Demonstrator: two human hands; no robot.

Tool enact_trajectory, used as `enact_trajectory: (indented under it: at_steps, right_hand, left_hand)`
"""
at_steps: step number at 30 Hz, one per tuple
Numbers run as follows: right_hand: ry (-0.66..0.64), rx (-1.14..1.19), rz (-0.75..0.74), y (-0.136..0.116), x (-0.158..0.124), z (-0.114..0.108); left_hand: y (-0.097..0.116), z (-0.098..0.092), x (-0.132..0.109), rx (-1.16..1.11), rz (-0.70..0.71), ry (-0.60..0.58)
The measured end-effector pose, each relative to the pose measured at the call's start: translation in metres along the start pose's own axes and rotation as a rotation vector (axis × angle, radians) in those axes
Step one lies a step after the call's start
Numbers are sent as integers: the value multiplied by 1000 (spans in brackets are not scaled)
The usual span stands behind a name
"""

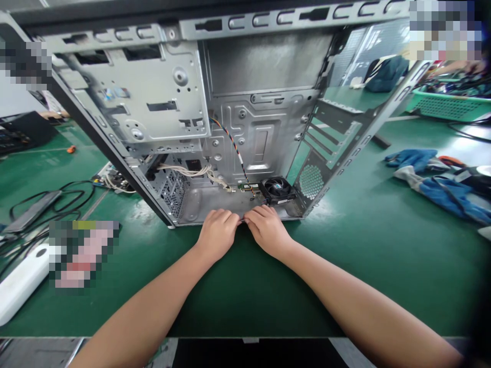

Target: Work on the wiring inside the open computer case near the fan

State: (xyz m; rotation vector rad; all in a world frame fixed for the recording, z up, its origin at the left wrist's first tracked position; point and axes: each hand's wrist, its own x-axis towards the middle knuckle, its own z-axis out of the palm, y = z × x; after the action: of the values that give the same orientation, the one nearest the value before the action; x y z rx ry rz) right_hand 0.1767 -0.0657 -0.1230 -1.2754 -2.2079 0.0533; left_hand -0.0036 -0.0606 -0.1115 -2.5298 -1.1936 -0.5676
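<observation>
An open grey metal computer case (253, 128) lies on the green table (345, 266), its inside facing me. My left hand (218, 232) and my right hand (267, 228) rest knuckle to knuckle at the case's near bottom edge, both with fingers curled closed on something small between them that I cannot make out. Just beyond my right hand sits a black cooler fan (276, 189) on a small board. A twisted coloured cable (233, 148) runs down to the board, and a bundle of pale cables (192, 172) lies to the left.
Black cables (57, 197) and a white device (21, 281) lie at the left. Blue cloth (433, 179) is at the right, a green basket (448, 105) behind it, a dark bag (385, 74) farther back. A small orange item (71, 149) lies far left.
</observation>
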Motion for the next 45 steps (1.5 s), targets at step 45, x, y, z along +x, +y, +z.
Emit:
enact_trajectory:
  at_steps: [45]
  right_hand:
    - [-6, -2, 0, -2, 1, -2]
  left_hand:
    - [2, -7, 2, -17, 2, 7]
